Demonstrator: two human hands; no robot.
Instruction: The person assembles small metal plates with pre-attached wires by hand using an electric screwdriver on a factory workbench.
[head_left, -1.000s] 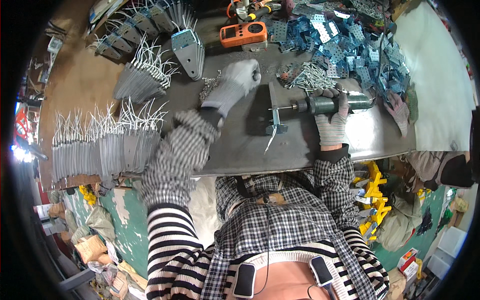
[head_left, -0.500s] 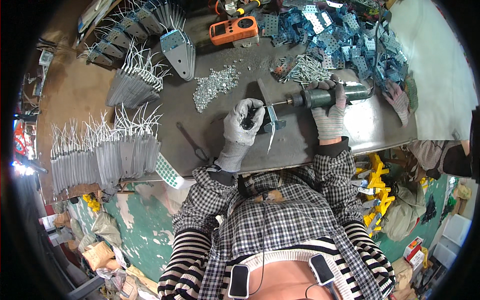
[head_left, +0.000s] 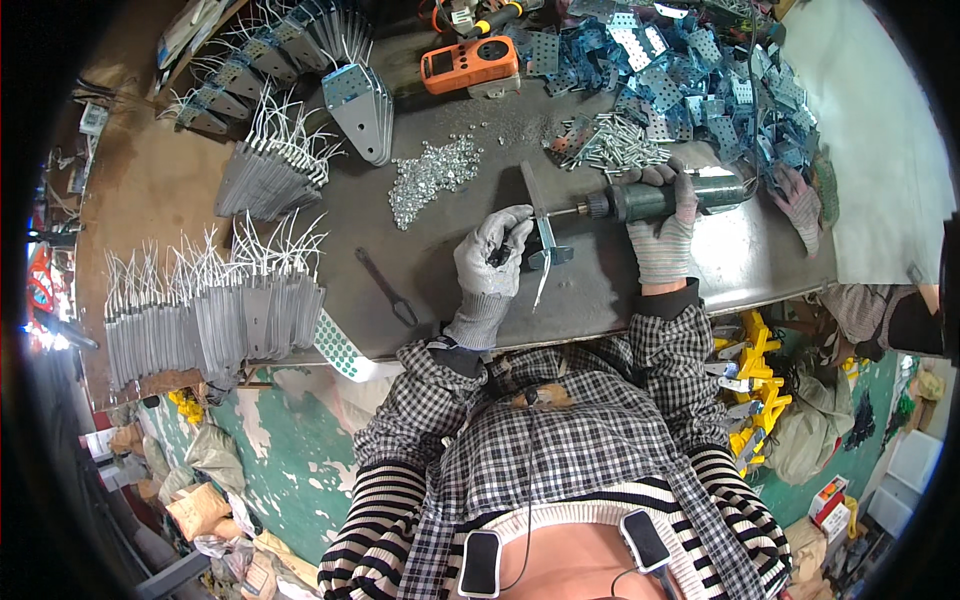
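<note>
The left hand (head_left: 492, 262), in a grey glove, is closed in a grip on a small part held against a thin metal strip (head_left: 541, 232) that stands across the middle of the surface (head_left: 450, 290). What exactly sits between the fingers is too small to tell. The right hand (head_left: 662, 232), also gloved, is wrapped in a grip round the body of a power driver (head_left: 660, 197), which lies level with its bit pointing left and meeting the strip just beside the left hand. So the strip sits between the two hands, pinned from one side and driven from the other.

Further out, a heap of small nuts (head_left: 432, 178) lies behind the left hand, and a pile of screws (head_left: 610, 143) lies behind the driver. A wrench (head_left: 388, 288) rests on the surface left of the left hand, untouched. An orange meter (head_left: 470, 65) sits at the far edge.

As for progress, rows of finished-looking plates with wires (head_left: 215, 305) are stacked along the left side, with more fanned out at the far left, which suggests many pieces are done. A large heap of blue brackets (head_left: 690, 75) at the far right, together with the full piles of nuts and screws, suggests plenty is left.
</note>
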